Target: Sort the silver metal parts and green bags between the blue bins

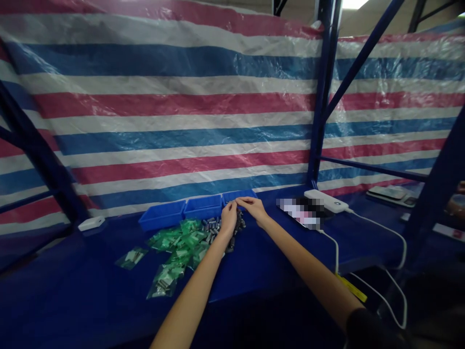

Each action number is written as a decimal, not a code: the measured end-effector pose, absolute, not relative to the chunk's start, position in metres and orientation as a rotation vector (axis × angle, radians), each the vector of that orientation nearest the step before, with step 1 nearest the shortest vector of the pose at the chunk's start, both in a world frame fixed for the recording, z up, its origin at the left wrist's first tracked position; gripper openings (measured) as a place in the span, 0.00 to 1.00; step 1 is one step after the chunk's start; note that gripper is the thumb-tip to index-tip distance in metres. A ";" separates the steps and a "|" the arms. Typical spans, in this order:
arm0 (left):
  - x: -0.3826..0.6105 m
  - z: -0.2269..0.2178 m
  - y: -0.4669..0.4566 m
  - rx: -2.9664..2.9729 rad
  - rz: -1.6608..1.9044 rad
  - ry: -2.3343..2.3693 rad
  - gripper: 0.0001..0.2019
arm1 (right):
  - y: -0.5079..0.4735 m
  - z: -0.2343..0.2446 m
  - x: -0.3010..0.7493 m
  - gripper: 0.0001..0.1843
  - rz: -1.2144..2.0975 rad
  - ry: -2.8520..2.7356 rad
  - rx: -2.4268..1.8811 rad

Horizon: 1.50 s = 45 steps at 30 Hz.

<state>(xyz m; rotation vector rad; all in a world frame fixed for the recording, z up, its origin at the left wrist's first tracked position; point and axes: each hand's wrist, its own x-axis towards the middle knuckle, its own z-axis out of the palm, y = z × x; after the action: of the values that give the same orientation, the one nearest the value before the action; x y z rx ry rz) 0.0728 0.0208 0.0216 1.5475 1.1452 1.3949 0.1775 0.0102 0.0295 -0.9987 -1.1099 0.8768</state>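
My left hand [228,218] and my right hand [255,208] meet fingertip to fingertip above a heap of small dark metal parts [221,228] on the blue table [90,291]. Both hands are curled into pinches; what they pinch is too small to make out. Left of the heap lie several small green plastic bags [181,245] holding the same kind of parts. Three blue trays [199,208] stand in a row just behind the hands, near the striped tarp.
A striped tarp [181,121] walls off the back behind blue rack posts [319,106]. A white power bank [327,200] with a cable and a phone [303,212] lie to the right. A small white device [91,223] sits at left, a scale [390,195] far right.
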 end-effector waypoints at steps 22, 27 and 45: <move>0.069 0.027 0.017 1.427 1.476 1.387 0.07 | 0.025 0.017 0.194 0.17 0.921 -1.157 -1.139; 0.070 0.028 0.017 1.422 1.498 1.355 0.06 | 0.027 0.020 0.193 0.26 0.976 -1.260 -0.965; 0.070 0.024 0.019 1.448 1.523 1.318 0.06 | 0.021 0.010 0.200 0.11 0.395 -1.935 -1.602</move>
<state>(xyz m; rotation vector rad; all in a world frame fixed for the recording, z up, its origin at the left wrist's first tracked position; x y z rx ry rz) 0.0699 0.0195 0.0235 1.4478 1.3181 1.5231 0.2000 0.0213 0.0096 -1.6021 -1.9346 0.3951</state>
